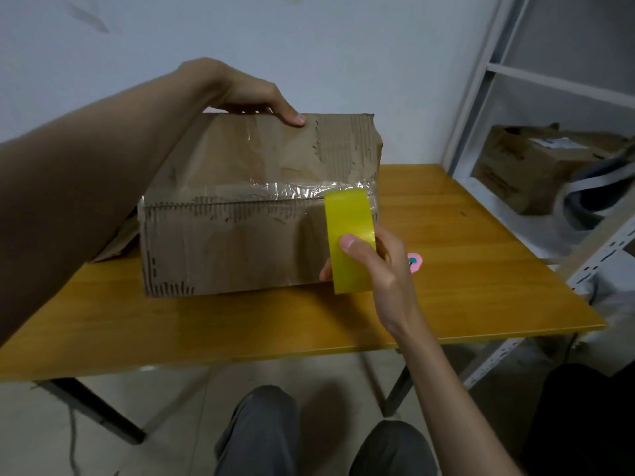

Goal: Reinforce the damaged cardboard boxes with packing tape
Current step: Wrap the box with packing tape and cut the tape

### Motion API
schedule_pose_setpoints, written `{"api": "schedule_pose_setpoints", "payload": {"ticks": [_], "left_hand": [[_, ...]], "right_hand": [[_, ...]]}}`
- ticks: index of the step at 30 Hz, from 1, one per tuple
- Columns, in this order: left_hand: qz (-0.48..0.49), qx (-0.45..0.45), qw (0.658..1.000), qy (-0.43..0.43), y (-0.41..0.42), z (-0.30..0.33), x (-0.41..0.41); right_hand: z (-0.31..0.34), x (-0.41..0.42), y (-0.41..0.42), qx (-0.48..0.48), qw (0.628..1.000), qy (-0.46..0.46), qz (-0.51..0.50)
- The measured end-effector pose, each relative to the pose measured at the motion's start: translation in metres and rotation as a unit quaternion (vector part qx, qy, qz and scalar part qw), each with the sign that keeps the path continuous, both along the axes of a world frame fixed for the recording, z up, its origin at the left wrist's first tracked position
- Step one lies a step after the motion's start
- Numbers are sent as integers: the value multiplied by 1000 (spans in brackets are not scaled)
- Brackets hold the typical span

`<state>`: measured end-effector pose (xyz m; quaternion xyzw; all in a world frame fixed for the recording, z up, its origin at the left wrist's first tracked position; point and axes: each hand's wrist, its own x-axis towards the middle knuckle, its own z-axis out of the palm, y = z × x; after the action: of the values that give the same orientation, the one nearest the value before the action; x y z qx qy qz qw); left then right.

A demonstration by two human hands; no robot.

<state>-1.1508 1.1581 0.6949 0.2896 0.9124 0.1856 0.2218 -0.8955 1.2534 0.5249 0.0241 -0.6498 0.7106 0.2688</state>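
A worn, torn cardboard box (240,207) stands on the wooden table (464,269). Its skin is peeled in places, and clear tape runs along the front top edge. My left hand (251,94) grips the box's far top edge, thumb on the top face and fingers hidden behind. My right hand (378,266) holds a yellow roll of packing tape (350,231) upright against the box's front right corner, thumb pressed on the roll's outer face.
A small pink sticker (414,262) lies on the table right of my hand. A white metal shelf (488,80) stands at the right and holds another cardboard box (522,166) and a dark bag. My knees are below the table's front edge.
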Motion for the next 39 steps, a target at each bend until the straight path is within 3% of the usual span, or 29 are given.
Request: {"api": "schedule_pose_setpoints", "payload": {"ticks": [6, 15, 17, 20, 23, 25, 31, 36, 39], "left_hand": [[-2, 11, 998, -62, -5, -14, 9], [-31, 0, 999, -29, -5, -16, 24], [-56, 4, 998, 29, -6, -26, 22], [-101, 39, 974, 198, -4, -48, 19], [-129, 150, 943, 266, 1, -78, 9], [-170, 165, 927, 291, 8, -91, 6], [-250, 79, 915, 306, 25, -94, 18], [-287, 97, 911, 280, 15, -97, 37], [-259, 91, 931, 241, 10, -110, 39]], "right_hand": [[5, 16, -6, -14, 999, 33, -21], [15, 39, -13, -32, 999, 12, -10], [21, 39, -10, -43, 999, 4, -31], [28, 30, -9, -26, 996, -8, -86], [30, 20, -13, -18, 993, -14, -118], [29, 15, -14, -19, 991, -18, -133], [31, 4, -11, 3, 987, -32, -155], [34, -9, -5, 6, 987, -33, -156], [32, -18, -4, 5, 986, -22, -168]]}}
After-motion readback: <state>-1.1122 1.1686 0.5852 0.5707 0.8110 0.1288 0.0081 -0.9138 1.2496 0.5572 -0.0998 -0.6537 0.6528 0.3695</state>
